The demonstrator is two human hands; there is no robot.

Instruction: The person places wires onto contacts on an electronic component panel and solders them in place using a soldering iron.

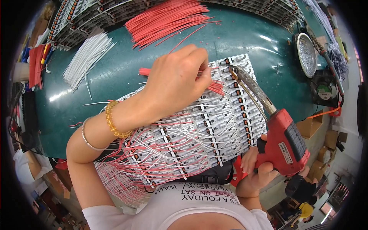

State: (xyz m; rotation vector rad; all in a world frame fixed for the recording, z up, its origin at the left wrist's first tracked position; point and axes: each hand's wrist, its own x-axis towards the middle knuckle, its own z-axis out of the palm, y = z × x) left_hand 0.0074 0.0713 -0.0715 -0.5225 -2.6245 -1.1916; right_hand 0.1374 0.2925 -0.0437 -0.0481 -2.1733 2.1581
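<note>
My left hand (178,78) is closed over a short bundle of red wires (216,87), whose ends stick out on both sides of the fist. Below it lies a panel of circuit boards (214,126) with rows of silvery parts and small orange-and-black ones. White and red wires run loose from its left and middle rows. In my right hand (255,165) is a red soldering gun (283,143) with a black grip pad. Its long metal tip reaches up and left to the panel's upper right rows, near the left fist. Whether the tip touches a joint, I cannot tell.
On the green tabletop (115,69) lie a big pile of red wires (168,21) and a pile of white wires (88,59). More boards (99,19) stand along the back. A round metal dish (306,55) and a black fan (325,89) sit at the right.
</note>
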